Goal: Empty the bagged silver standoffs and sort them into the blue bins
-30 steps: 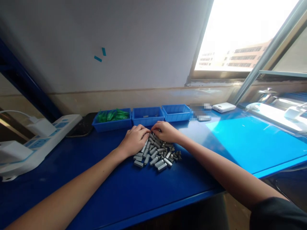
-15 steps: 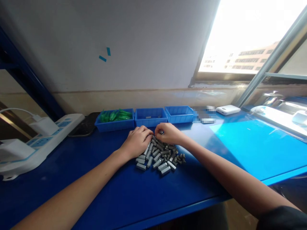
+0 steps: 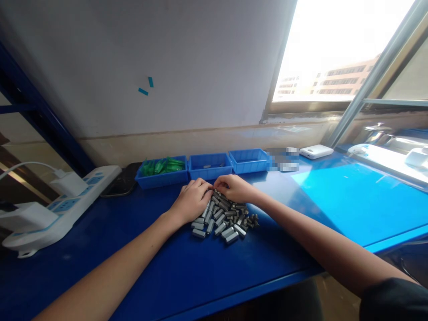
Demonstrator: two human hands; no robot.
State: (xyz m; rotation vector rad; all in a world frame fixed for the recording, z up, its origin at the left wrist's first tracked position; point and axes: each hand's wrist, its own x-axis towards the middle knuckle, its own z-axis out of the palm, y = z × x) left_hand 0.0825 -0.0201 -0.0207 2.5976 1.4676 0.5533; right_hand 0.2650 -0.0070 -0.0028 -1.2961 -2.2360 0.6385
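Several objects are lining a blue table (image 3: 150, 276). At far left, a white power strip (image 3: 80, 196) is carrying white adapters (image 3: 69, 183); beside it, a dark flat slab (image 3: 121, 182) (perhaps a phone) is lying. Next, a left bin (image 3: 163, 179) is holding green packets (image 3: 167, 165). The left hand (image 3: 192, 200) is resting against the metal pillars (image 3: 220, 218), fingers bent and close together. Behind, a middle bin (image 3: 210, 173) is holding only a few pieces (image 3: 207, 166); most pillars are lying heaped outside, mixed with small screws (image 3: 252, 220), so much seems to be remaining. The right hand (image 3: 236, 187) is touching the heap's far edge, thumb and forefinger meeting; whether they are pinching anything, I cannot tell. Rightmost, a right bin (image 3: 250, 167) and a white device (image 3: 316, 151) are standing.
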